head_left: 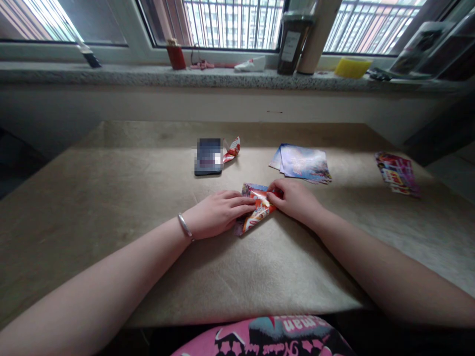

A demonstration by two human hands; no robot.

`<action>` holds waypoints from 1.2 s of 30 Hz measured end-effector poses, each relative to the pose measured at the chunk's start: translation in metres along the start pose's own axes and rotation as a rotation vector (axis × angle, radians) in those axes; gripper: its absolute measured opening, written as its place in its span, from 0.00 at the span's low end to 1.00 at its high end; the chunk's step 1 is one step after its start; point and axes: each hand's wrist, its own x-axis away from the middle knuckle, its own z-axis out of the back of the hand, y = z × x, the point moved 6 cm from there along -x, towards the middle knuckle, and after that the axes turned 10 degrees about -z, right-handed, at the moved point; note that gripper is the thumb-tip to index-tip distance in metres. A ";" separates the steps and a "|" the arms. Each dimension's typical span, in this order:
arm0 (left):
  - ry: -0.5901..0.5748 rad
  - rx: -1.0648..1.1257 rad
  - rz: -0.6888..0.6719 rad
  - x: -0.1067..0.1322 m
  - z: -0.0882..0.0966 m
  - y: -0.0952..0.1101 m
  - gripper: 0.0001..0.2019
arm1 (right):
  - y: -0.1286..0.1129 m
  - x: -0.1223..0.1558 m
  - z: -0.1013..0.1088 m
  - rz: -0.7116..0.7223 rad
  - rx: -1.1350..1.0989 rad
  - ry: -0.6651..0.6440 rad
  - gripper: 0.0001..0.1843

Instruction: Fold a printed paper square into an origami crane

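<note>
A folded sheet of colourful printed paper lies on the beige table in front of me. My left hand, with a silver bangle on its wrist, lies flat on the paper's left part, fingers stretched out and pressing down. My right hand rests at the paper's right corner with fingers curled, pinching or pressing its edge.
A phone lies face up beyond my hands, a small folded paper piece beside it. A stack of printed sheets lies to the right, another further right. The windowsill holds a red cup, dark jar and yellow container.
</note>
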 end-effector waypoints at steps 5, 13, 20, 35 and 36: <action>-0.008 0.017 0.039 0.001 -0.002 -0.001 0.20 | -0.014 0.010 0.008 0.270 -0.048 0.008 0.12; 0.053 0.071 0.046 0.002 0.001 -0.005 0.19 | -0.018 0.018 0.013 0.480 0.155 -0.105 0.16; 0.004 -0.055 0.181 0.008 -0.002 -0.015 0.21 | -0.016 0.017 0.009 0.528 0.161 -0.102 0.18; 0.036 0.045 -0.009 0.009 0.013 -0.010 0.20 | -0.015 0.014 0.009 0.533 0.179 -0.027 0.19; 0.033 0.052 -0.028 0.008 0.013 -0.008 0.20 | -0.014 0.014 0.008 0.532 0.179 -0.030 0.19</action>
